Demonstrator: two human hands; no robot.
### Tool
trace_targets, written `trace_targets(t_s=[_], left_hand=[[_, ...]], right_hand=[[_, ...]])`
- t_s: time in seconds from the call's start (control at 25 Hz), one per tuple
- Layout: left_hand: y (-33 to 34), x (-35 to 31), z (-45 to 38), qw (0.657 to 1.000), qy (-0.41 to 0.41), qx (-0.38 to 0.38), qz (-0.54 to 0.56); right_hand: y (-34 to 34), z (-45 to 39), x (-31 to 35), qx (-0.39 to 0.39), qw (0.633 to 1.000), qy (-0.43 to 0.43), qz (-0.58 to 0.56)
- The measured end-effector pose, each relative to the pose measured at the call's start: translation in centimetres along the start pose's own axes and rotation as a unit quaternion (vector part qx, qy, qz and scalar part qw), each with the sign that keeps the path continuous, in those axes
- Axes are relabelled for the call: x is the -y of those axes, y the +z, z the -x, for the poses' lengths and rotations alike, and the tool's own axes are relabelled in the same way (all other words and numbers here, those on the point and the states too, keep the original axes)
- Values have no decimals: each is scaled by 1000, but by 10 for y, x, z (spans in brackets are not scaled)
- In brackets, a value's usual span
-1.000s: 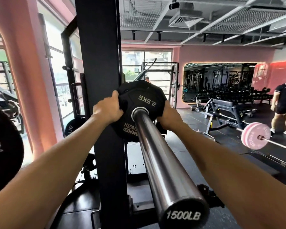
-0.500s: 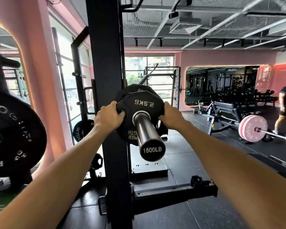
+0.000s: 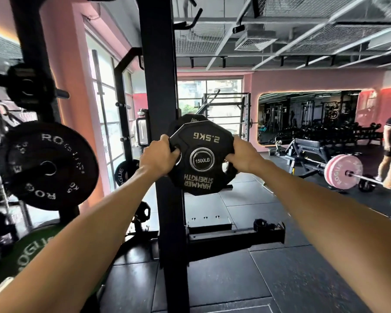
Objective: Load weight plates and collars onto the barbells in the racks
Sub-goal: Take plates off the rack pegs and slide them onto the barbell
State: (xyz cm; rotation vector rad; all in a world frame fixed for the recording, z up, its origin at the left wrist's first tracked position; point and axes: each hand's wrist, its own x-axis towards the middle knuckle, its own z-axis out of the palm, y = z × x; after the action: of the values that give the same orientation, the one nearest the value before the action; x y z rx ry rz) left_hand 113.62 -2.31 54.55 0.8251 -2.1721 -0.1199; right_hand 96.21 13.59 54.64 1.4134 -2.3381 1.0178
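Both hands, left point(image 3: 159, 158) and right point(image 3: 242, 155), curl fingers round the plate's point(image 3: 202, 185) side edges; the bar end point(image 3: 202, 159) fills its hole, post point(image 3: 160, 109) just left.

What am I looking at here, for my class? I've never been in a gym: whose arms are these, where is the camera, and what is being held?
The camera sits on a person's head, looking forward along both arms. The left hand and right hand grip the edges of a small black weight plate, marked 2.5KG. It is threaded on a steel barbell end marked 1500LB, which points at the camera. The barbell rests in a black rack upright. To the left hangs a larger black plate. A pink-plated barbell lies on the floor to the right.
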Motion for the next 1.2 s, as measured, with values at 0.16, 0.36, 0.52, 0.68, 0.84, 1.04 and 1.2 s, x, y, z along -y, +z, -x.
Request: trace_targets(t_s=[0.16, 0.36, 0.52, 0.68, 0.84, 1.04, 1.2], left_hand=[[-34, -14, 37, 1000, -5, 3, -12], [-88, 5, 69, 999, -13, -10, -49], [-145, 51, 95, 995, -42, -25, -86], [-206, 114, 123, 991, -62, -30, -111], [-283, 206, 153, 987, -80, -42, -130], [-367, 298, 173, 982, -73, -45, -167], [-412, 358, 179, 977, -93, -57, -183]], right_hand=[[-24, 41, 21, 18, 1000, -7, 6], [-22, 66, 68, 35, 999, -26, 0], [2, 76, 132, 46, 997, -64, -27], [39, 88, 209, 62, 994, -85, -41], [88, 109, 316, 71, 989, -112, -63], [133, 123, 432, 81, 985, -136, -71], [163, 121, 504, 96, 976, -170, -93]])
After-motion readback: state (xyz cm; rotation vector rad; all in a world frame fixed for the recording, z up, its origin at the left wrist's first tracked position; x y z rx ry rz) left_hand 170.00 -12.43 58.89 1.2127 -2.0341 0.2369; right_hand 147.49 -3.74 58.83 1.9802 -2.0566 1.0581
